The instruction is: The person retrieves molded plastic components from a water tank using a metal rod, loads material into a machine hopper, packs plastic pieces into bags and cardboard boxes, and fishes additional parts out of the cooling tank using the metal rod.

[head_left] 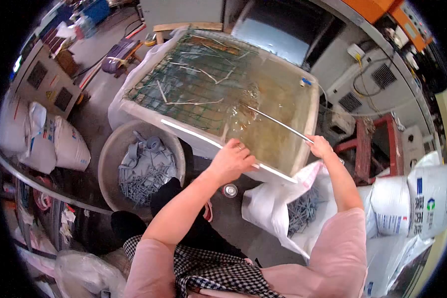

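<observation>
A white tank [188, 133] of murky water stands before me. My right hand [320, 147] is closed around the end of a thin metal rod [278, 122] at the tank's right edge. The rod slants left over the water, and its far end meets the rippled surface, where something mesh-like is hard to make out. My left hand [232, 160] holds the tank's near rim with bent fingers. A green wire grid [184, 82] covers the tank's left part, with several pale thin strips [193, 103] lying on it.
A round tub [104, 166] of grey plastic parts [146, 171] stands left of my legs. An open white sack [265, 203] of grey pieces [303, 211] is at the near right. Full sacks [390, 203] and a red metal frame [382, 149] stand farther right. A small can [229, 190] is on the floor.
</observation>
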The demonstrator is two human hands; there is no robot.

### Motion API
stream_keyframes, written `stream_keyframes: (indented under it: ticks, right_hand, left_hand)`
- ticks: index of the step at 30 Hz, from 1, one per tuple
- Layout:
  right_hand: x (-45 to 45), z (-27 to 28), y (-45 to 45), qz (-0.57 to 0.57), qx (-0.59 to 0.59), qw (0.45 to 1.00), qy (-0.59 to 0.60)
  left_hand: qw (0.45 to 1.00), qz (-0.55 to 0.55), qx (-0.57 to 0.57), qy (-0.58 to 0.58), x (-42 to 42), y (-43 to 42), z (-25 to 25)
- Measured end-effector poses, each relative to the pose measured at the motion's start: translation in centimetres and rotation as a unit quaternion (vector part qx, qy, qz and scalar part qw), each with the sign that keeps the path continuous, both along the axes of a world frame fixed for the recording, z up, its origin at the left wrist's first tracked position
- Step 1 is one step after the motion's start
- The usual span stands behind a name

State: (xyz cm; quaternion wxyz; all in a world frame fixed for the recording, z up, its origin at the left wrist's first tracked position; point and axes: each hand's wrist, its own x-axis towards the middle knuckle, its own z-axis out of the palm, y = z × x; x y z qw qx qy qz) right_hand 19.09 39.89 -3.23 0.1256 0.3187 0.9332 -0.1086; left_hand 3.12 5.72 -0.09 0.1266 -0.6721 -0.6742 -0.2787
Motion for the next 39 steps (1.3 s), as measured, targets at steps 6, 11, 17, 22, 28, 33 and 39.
stream_keyframes:
  ticks: [6,11,17,22,28,33,39]
  right_hand:
    - [-7.0,-6.3,0.9,0.02,-0.072,0.996,0.047]
    - [-11.8,-10.5,-0.3,0.058,-0.119,0.986,0.102]
    - [-10.9,-3.0,-1.5,0.068,-0.025,0.995,0.073]
    - [-3.3,10.3,0.0,0.091,0.024,0.993,0.071]
    - [5.9,17.2,6.5,0.124,0.0,0.991,0.053]
    - [-0.3,14.0,3.4,0.16,0.01,0.984,0.075]
    - [-10.4,8.3,-0.7,0.245,0.002,0.965,0.096]
  left_hand:
    - [1.0,0.006,-0.021,-0.021,-0.5,0.3,-0.1]
    - [0.999,0.001,0.039,-0.028,-0.9,1.2,0.0]
    - [0.999,0.007,0.026,-0.02,-1.1,1.6,-0.5]
    - [0.997,-0.002,0.073,0.013,-0.6,2.1,-1.3]
    - [0.995,0.047,0.053,0.076,-0.5,2.8,-1.5]
    - [0.991,0.115,0.014,0.065,-0.7,2.5,-1.2]
    - [0.976,0.168,0.081,0.111,-2.0,1.5,-1.8]
